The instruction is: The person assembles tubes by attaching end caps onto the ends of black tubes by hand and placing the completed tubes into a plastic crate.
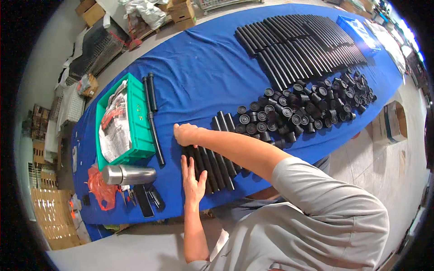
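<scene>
A row of black tubes (212,165) lies side by side on the blue cloth in front of me. My left hand (194,185) rests at the left edge of this row with its fingers stretched out and spread. Across the row reaches my right arm; my right hand (185,134) is closed at the far left end of the tubes. Its curled fingers hide whatever is between them. To the right of the row sits a large heap of short black round caps (296,119).
Beyond the caps, many black tubes (294,49) lie in rows near a blue bin (359,34). On the left stand a green crate (143,131) holding cloth, loose black tubes (153,135), a steel flask (131,175), a phone (143,201) and a red plastic bag (101,189).
</scene>
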Motion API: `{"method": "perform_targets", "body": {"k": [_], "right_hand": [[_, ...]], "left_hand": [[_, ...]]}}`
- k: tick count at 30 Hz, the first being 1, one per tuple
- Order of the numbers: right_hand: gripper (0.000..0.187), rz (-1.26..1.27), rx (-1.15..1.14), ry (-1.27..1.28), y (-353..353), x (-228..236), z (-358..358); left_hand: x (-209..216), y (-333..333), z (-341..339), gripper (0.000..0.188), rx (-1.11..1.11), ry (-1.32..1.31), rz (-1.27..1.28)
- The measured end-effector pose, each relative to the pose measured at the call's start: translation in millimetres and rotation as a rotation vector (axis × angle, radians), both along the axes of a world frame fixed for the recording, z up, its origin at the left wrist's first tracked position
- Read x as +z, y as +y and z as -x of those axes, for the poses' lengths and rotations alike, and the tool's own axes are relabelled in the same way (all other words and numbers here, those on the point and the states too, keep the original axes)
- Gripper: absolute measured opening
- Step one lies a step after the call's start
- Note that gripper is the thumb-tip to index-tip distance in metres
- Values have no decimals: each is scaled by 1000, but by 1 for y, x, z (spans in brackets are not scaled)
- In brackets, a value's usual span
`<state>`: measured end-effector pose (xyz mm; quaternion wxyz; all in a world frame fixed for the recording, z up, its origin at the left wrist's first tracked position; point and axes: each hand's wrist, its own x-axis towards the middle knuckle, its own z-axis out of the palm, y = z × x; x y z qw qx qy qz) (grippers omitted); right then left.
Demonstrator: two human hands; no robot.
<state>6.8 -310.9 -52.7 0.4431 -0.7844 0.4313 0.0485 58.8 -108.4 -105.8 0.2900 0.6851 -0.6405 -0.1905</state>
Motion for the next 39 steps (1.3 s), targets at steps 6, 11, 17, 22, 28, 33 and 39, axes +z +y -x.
{"method": "perform_targets", "body": {"k": [6,11,17,22,28,33,39], "right_hand": [[42,424,126,-34,3,-16,-2],[37,760,85,-251,-3,45,74],[33,960,-120,97,-77,39,296],[41,738,-61,314,-87,-6,390],[23,1140,53,287,-80,-30,422],[33,1012,-213,147,-88,-48,427],[34,1102,-217,106,-63,-4,404]], "left_hand": [[-5,1,-1,68,-4,57,17],[-5,6,0,68,47,36,1],[3,3,3,68,26,28,10],[3,0,7,71,41,28,-8],[-3,-9,18,73,40,2,-3],[-6,-20,28,69,16,-35,18],[-10,-31,28,70,5,-20,48]]}}
